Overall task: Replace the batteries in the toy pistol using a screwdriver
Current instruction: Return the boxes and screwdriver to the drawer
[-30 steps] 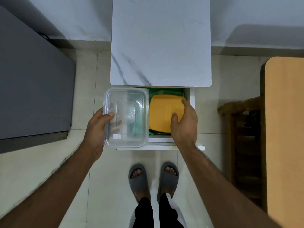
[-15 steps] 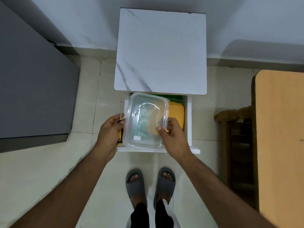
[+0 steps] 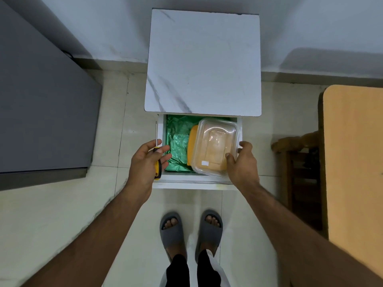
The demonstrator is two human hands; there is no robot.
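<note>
The step in hand looks like fetching the tool; the left hand curls round a yellow-and-black-handled screwdriver beside the open white drawer; the right hand pinches the corner of a clear plastic rectangular container, over a yellow lid on green crinkled lining; no toy pistol or batteries show; next, release the container and find them.

clear container shifted right onto yellow box, left hand released it
</note>
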